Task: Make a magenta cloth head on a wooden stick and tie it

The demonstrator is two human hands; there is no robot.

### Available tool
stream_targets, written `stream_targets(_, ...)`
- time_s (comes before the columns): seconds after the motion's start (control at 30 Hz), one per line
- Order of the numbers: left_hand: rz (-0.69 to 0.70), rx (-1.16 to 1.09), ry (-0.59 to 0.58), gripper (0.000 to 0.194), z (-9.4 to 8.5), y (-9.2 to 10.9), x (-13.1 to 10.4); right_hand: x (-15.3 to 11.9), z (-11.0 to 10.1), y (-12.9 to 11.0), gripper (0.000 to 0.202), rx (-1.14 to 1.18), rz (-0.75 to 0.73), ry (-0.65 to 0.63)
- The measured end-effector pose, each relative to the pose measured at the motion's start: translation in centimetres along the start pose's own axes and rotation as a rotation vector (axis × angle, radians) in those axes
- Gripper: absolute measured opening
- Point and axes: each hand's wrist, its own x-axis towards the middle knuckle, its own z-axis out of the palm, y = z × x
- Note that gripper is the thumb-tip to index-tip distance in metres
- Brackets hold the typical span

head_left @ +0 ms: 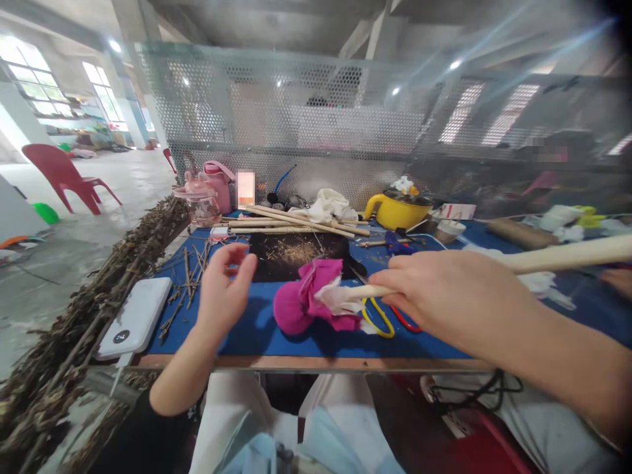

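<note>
My right hand (pixel 434 283) is wrapped round a pale wooden stick (pixel 567 255), which runs past it to the right edge of the view. On the stick's other end sits a round head wrapped in magenta cloth (pixel 292 307), its gathered edges flaring out over white material (pixel 336 296) around the stick. My left hand (pixel 224 289) is raised to the left of the cloth head, apart from it, with fingers loosely bent and nothing visible in them. Yellow-and-red-handled scissors (pixel 379 319) lie partly hidden behind the stick and my right hand.
Several wooden sticks (pixel 296 220) lie across the blue table (pixel 257 336), behind a black mat (pixel 266 263) with brown scraps. A yellow pot (pixel 397 210) and a blue glue gun (pixel 397 243) stand right of centre. A white power bank (pixel 135 316) lies left, beside dried stalks (pixel 113 270).
</note>
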Motion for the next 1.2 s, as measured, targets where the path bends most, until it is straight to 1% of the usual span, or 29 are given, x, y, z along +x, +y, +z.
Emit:
stream_targets(0.07, 0.156, -0.003, -0.084, 0.032, 1.2, 2.0, -1.2, 0.5, -1.0, -1.4, 0.014, -0.207, -0.107, -0.146)
stream_targets(0.13, 0.391, 0.037, -0.232, 0.037, 2.0, 3.7, -2.0, 1.7, -2.2, -2.7, 0.011, -0.334, -0.167, -0.239)
stream_targets(0.17, 0.502, 0.057, -0.324, 0.041, 2.3, 4.2, -2.2, 2.5, -2.7, -3.2, 0.014, -0.380, -0.180, -0.275)
stream_targets(0.2, 0.578, 0.075, -0.419, 0.045, 2.5, 4.5, -2.2, 3.4, -3.2, -3.6, 0.019, -0.410, -0.195, -0.301)
stream_targets(0.23, 0.609, 0.092, -0.498, 0.049, 2.6, 4.4, -2.2, 4.3, -3.4, -3.9, 0.026, -0.417, -0.214, -0.306)
stream_targets(0.27, 0.593, 0.113, -0.551, 0.050, 2.7, 4.1, -2.1, 5.2, -3.6, -4.1, 0.034, -0.386, -0.236, -0.284)
stream_targets(0.3, 0.537, 0.137, -0.573, 0.049, 2.8, 3.6, -2.0, 6.0, -3.5, -4.4, 0.042, -0.311, -0.261, -0.235)
stream_targets(0.33, 0.453, 0.156, -0.560, 0.046, 2.8, 2.9, -2.0, 6.6, -3.4, -4.6, 0.049, -0.196, -0.292, -0.165)
stream_targets(0.4, 0.259, 0.159, -0.479, 0.038, 2.6, 1.4, -2.3, 7.4, -3.0, -4.8, 0.057, 0.051, -0.337, -0.015)
stream_targets(0.43, 0.161, 0.144, -0.438, 0.032, 2.3, 0.8, -2.6, 7.7, -2.8, -4.8, 0.059, 0.136, -0.349, 0.033)
stream_targets(0.47, 0.066, 0.133, -0.411, 0.026, 2.0, 0.2, -2.9, 7.8, -2.7, -4.8, 0.059, 0.183, -0.357, 0.070)
stream_targets(0.53, -0.083, 0.145, -0.354, 0.018, 1.1, -0.4, -3.2, 8.0, -2.7, -4.6, 0.059, 0.158, -0.387, 0.105)
stream_targets(0.57, -0.114, 0.168, -0.295, 0.018, 0.7, -0.3, -3.2, 8.1, -2.7, -4.5, 0.058, 0.092, -0.410, 0.097)
stream_targets(0.6, -0.103, 0.199, -0.208, 0.022, 0.5, -0.1, -3.0, 8.2, -2.7, -4.3, 0.055, -0.003, -0.440, 0.082)
stream_targets(0.67, 0.032, 0.238, -0.035, 0.037, 0.5, 0.6, -2.3, 8.6, -2.4, -4.1, 0.048, -0.215, -0.517, 0.045)
stream_targets(0.7, 0.118, 0.229, -0.001, 0.045, 0.8, 1.0, -1.9, 8.9, -2.1, -4.1, 0.046, -0.293, -0.557, 0.036)
stream_targets(0.73, 0.185, 0.197, -0.026, 0.052, 1.3, 1.4, -1.6, 9.3, -1.7, -4.1, 0.045, -0.336, -0.598, 0.044)
stream_targets(0.77, 0.210, 0.145, -0.102, 0.057, 2.0, 1.6, -1.4, 9.7, -1.3, -4.1, 0.045, -0.347, -0.641, 0.065)
stream_targets(0.8, 0.190, 0.079, -0.192, 0.062, 2.8, 1.7, -1.4, 10.3, -0.9, -4.2, 0.046, -0.334, -0.683, 0.087)
stream_targets(0.83, 0.140, 0.012, -0.276, 0.067, 3.7, 1.6, -1.6, 10.8, -0.5, -4.2, 0.046, -0.309, -0.720, 0.102)
stream_targets(0.87, 0.080, -0.042, -0.334, 0.070, 4.6, 1.3, -1.9, 11.3, -0.1, -4.3, 0.045, -0.271, -0.758, 0.121)
stream_targets(0.93, -0.023, -0.109, -0.379, 0.069, 5.9, 0.5, -2.6, 12.0, 0.4, -4.3, 0.038, -0.170, -0.815, 0.172)
stream_targets(1.0, -0.080, -0.139, -0.368, 0.067, 6.6, -0.4, -3.2, 11.6, 1.0, -3.9, 0.026, -0.027, -0.830, 0.263)
stream_targets(1.03, -0.097, -0.143, -0.358, 0.066, 6.6, -0.9, -3.3, 10.9, 1.4, -3.6, 0.020, 0.048, -0.793, 0.330)
stream_targets(1.07, -0.110, -0.143, -0.344, 0.067, 6.6, -1.3, -3.3, 9.9, 2.1, -3.2, 0.015, 0.127, -0.699, 0.421)
stream_targets(1.1, -0.118, -0.143, -0.335, 0.068, 6.4, -1.6, -3.2, 8.7, 3.0, -2.7, 0.012, 0.214, -0.536, 0.520)
stream_targets(1.13, -0.123, -0.150, -0.334, 0.068, 6.2, -1.9, -3.0, 7.5, 4.0, -2.2, 0.009, 0.318, -0.329, 0.598)
stream_targets(1.17, -0.128, -0.169, -0.341, 0.066, 6.0, -2.2, -2.8, 6.2, 5.3, -1.9, 0.007, 0.437, -0.071, 0.645)
stream_targets(1.2, -0.133, -0.205, -0.351, 0.064, 5.8, -2.4, -2.7, 5.2, 6.7, -1.6, 0.013, 0.567, 0.148, 0.581)
